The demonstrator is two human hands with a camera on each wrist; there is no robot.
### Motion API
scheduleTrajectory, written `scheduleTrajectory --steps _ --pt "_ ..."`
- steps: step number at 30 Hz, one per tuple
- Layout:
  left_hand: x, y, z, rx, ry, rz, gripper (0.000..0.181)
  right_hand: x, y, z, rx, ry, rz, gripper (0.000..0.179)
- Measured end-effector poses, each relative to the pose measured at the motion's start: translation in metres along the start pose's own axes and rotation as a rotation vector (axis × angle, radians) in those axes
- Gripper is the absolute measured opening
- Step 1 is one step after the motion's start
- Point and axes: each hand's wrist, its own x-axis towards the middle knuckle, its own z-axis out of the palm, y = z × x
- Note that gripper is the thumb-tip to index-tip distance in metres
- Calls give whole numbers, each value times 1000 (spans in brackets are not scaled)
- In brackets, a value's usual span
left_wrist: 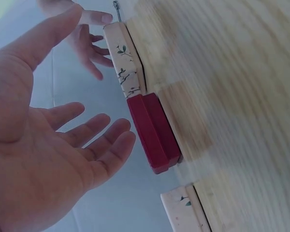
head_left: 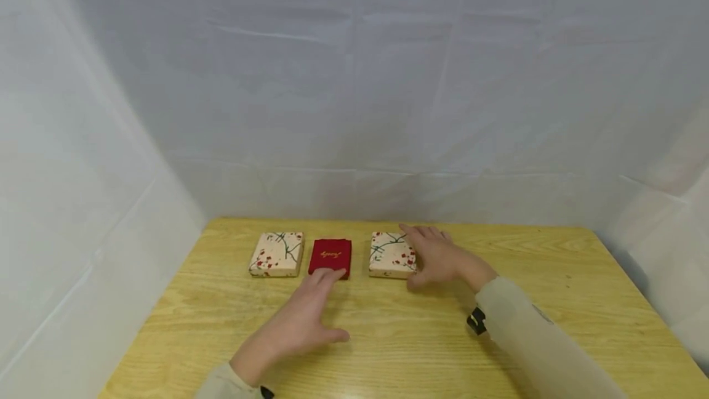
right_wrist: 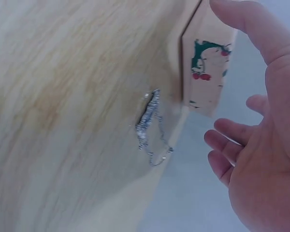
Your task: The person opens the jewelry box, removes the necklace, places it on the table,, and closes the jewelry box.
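Observation:
My left hand (head_left: 299, 322) hovers over the front of a small red box (head_left: 330, 252) with gold lettering, fingers spread, holding nothing. In the left wrist view its fingertips stand apart from that red box (left_wrist: 153, 130). My right hand (head_left: 440, 258) is at the right side of a cream box (head_left: 388, 257) printed with branches and red blossoms. Its thumb and fingers are spread, with the thumb right at the box edge in the right wrist view. A silver chain (right_wrist: 147, 121) lies on the table beside this box, hidden by the hand in the head view.
A second cream floral box (head_left: 277, 255) sits left of the red one, all three in a row near the back of the wooden table (head_left: 532, 251). White sheeting (head_left: 354, 109) hangs behind the table and along both sides.

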Motion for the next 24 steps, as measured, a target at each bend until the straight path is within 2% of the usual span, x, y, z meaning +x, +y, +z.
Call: scheduleTrajectory --steps 6,12,18,24 --pt "4 -5 -4 26 20 -25 109 -19 -9 -5 -28 67 -17 131" --pt "9 -13 -8 24 21 -51 110 -45 -18 -9 -52 128 -77 131" --pt "16 -20 -13 42 56 -34 108 -71 -23 -11 -70 156 -102 125" --pt "25 -28 -19 53 64 -36 107 -95 -28 -11 -46 163 -126 112"
